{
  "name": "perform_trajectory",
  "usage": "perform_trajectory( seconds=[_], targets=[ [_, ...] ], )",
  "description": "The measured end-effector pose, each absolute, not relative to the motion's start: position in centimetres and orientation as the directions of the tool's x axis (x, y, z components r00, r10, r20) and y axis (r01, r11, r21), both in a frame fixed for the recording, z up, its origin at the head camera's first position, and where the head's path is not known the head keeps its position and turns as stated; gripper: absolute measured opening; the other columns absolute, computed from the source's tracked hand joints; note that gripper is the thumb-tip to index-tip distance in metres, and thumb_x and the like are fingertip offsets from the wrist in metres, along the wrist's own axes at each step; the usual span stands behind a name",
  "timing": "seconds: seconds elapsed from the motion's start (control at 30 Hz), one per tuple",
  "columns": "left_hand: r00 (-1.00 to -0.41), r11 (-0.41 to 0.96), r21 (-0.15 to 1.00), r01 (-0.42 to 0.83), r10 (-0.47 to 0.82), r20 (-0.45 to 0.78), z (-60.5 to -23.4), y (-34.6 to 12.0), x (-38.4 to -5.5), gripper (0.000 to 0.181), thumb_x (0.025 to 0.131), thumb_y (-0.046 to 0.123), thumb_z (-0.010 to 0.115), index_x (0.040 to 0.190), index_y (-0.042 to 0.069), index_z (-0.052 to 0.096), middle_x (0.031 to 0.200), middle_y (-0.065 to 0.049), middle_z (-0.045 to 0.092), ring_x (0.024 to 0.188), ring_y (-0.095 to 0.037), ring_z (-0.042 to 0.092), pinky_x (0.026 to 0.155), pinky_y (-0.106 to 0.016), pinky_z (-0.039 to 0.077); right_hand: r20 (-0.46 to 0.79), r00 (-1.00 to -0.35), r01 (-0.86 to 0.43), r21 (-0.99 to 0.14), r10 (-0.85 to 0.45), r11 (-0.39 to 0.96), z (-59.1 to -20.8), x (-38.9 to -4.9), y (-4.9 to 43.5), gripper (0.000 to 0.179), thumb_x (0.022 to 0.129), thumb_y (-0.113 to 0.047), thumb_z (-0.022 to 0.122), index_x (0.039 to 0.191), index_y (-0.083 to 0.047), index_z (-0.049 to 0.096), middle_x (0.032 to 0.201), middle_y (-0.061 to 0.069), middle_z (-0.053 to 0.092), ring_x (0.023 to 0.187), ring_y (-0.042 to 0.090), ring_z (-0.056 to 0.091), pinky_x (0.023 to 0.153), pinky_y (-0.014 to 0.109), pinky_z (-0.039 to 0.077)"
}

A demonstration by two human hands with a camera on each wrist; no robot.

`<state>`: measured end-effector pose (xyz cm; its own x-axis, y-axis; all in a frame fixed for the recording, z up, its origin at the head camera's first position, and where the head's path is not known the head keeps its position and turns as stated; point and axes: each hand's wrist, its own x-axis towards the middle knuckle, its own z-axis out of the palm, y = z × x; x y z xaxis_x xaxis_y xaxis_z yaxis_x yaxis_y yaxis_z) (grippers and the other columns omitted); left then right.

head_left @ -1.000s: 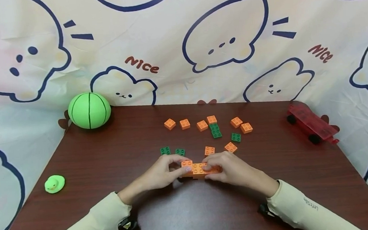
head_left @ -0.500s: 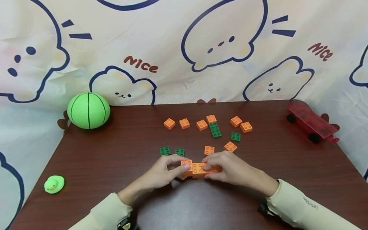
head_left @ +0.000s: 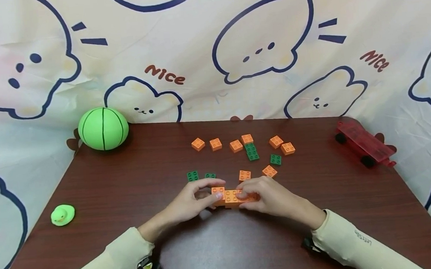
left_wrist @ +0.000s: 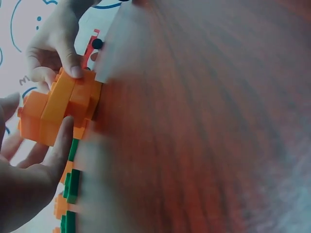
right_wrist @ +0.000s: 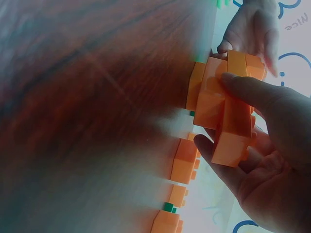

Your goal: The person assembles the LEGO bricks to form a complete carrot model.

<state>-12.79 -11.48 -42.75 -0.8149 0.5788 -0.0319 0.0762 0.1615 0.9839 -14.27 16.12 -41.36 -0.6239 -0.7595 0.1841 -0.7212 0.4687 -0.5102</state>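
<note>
Several orange toy building bricks are joined into one stepped brick assembly [head_left: 231,197], held near the middle of the table. My right hand [head_left: 270,194] grips its right end, the thumb on the front and the fingers around the back, as the right wrist view shows. At the left end, the thumb of my left hand [head_left: 187,203] presses the front face below a raised orange brick [head_left: 218,191]. The left index finger is lifted off the raised brick, while other fingers lie behind the assembly. The left wrist view shows the orange block [left_wrist: 58,104] between both hands.
Beyond the hands lie loose orange bricks [head_left: 244,175] and green bricks [head_left: 251,152]. A green ball [head_left: 103,129] sits at the back left, a green rubber duck [head_left: 62,215] at the left, and a red toy car [head_left: 365,143] at the back right.
The left index finger has lifted and straightened away from the raised brick. The right hand and the brick assembly stay nearly in place.
</note>
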Motion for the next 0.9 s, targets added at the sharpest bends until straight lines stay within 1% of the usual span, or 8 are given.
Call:
perform_trajectory(
  seconds=[0.07, 0.2, 0.27, 0.4, 0.47, 0.63, 0.77, 0.9],
  targets=[
    [-0.82, 0.139, 0.985, 0.102, 0.572, 0.004, -43.0, -11.4, -12.8, 0.044, 0.102, 0.017, 0.065, 0.143, 0.002, 0.057, 0.144, -0.02, 0.058, 0.099, -0.024, 0.075, 0.081, -0.041, 0.062, 0.185, -0.627, -0.721, -0.506, -0.757, 0.473, -41.3, -14.3, 16.2, 0.017, 0.089, -0.022, 0.082, 0.105, -0.016, 0.08, 0.116, 0.002, 0.077, 0.102, 0.013, 0.074, 0.088, 0.033, 0.061],
    [-0.831, 0.145, 0.981, 0.131, 0.556, 0.029, -43.2, -11.3, -12.7, 0.042, 0.1, 0.018, 0.069, 0.138, 0.002, 0.063, 0.137, -0.018, 0.064, 0.098, -0.018, 0.075, 0.08, -0.038, 0.062, 0.209, -0.624, -0.733, -0.492, -0.753, 0.47, -41.5, -14.3, 16.4, 0.017, 0.088, -0.021, 0.084, 0.103, -0.016, 0.08, 0.115, 0.002, 0.078, 0.101, 0.013, 0.074, 0.087, 0.033, 0.062],
    [-0.832, 0.154, 0.979, 0.134, 0.554, 0.027, -43.3, -11.3, -12.7, 0.041, 0.099, 0.018, 0.07, 0.137, 0.002, 0.064, 0.133, -0.017, 0.066, 0.096, -0.021, 0.076, 0.078, -0.037, 0.063, 0.219, -0.615, -0.743, -0.482, -0.757, 0.464, -41.8, -14.3, 16.4, 0.017, 0.088, -0.022, 0.083, 0.103, -0.016, 0.08, 0.115, 0.002, 0.078, 0.101, 0.013, 0.074, 0.087, 0.032, 0.061],
    [-0.824, 0.155, 0.974, 0.168, 0.564, 0.052, -43.3, -11.3, -12.9, 0.04, 0.099, 0.015, 0.069, 0.136, -0.002, 0.063, 0.127, -0.021, 0.068, 0.089, -0.034, 0.077, 0.075, -0.039, 0.063, 0.229, -0.605, -0.756, -0.467, -0.763, 0.459, -42.0, -14.4, 16.4, 0.017, 0.089, -0.023, 0.083, 0.103, -0.016, 0.08, 0.115, 0.002, 0.078, 0.101, 0.013, 0.074, 0.087, 0.031, 0.061],
    [-0.823, 0.166, 0.97, 0.176, 0.565, 0.053, -43.1, -11.4, -12.9, 0.04, 0.1, 0.015, 0.069, 0.135, -0.002, 0.063, 0.124, -0.022, 0.07, 0.087, -0.037, 0.077, 0.074, -0.04, 0.063, 0.235, -0.608, -0.755, -0.467, -0.758, 0.461, -41.9, -14.4, 16.3, 0.017, 0.088, -0.022, 0.084, 0.102, -0.016, 0.08, 0.115, 0.002, 0.078, 0.1, 0.013, 0.075, 0.086, 0.031, 0.061],
    [-0.827, 0.197, 0.969, 0.147, 0.563, 0.011, -42.6, -11.1, -13.0, 0.041, 0.1, 0.017, 0.069, 0.136, -0.001, 0.064, 0.122, -0.021, 0.071, 0.088, -0.035, 0.077, 0.075, -0.039, 0.063, 0.227, -0.618, -0.747, -0.469, -0.752, 0.472, -41.5, -14.3, 16.4, 0.017, 0.086, -0.021, 0.085, 0.101, -0.016, 0.08, 0.113, 0.002, 0.078, 0.098, 0.013, 0.075, 0.085, 0.031, 0.062],
    [-0.829, 0.205, 0.971, 0.126, 0.559, -0.01, -42.3, -11.1, -13.0, 0.041, 0.099, 0.015, 0.07, 0.136, -0.002, 0.063, 0.121, -0.022, 0.071, 0.089, -0.037, 0.076, 0.075, -0.04, 0.063, 0.219, -0.618, -0.743, -0.478, -0.755, 0.469, -41.5, -14.3, 16.3, 0.015, 0.088, -0.021, 0.084, 0.102, -0.016, 0.08, 0.113, 0.001, 0.078, 0.099, 0.013, 0.074, 0.086, 0.032, 0.061],
    [-0.83, 0.213, 0.971, 0.108, 0.558, -0.03, -42.2, -11.4, -12.8, 0.042, 0.099, 0.016, 0.07, 0.137, -0.001, 0.063, 0.117, -0.021, 0.073, 0.09, -0.037, 0.076, 0.076, -0.042, 0.063, 0.216, -0.62, -0.738, -0.487, -0.755, 0.466, -41.5, -14.2, 16.0, 0.015, 0.088, -0.021, 0.084, 0.101, -0.016, 0.08, 0.114, 0.002, 0.078, 0.1, 0.014, 0.074, 0.087, 0.033, 0.061]
  ],
)
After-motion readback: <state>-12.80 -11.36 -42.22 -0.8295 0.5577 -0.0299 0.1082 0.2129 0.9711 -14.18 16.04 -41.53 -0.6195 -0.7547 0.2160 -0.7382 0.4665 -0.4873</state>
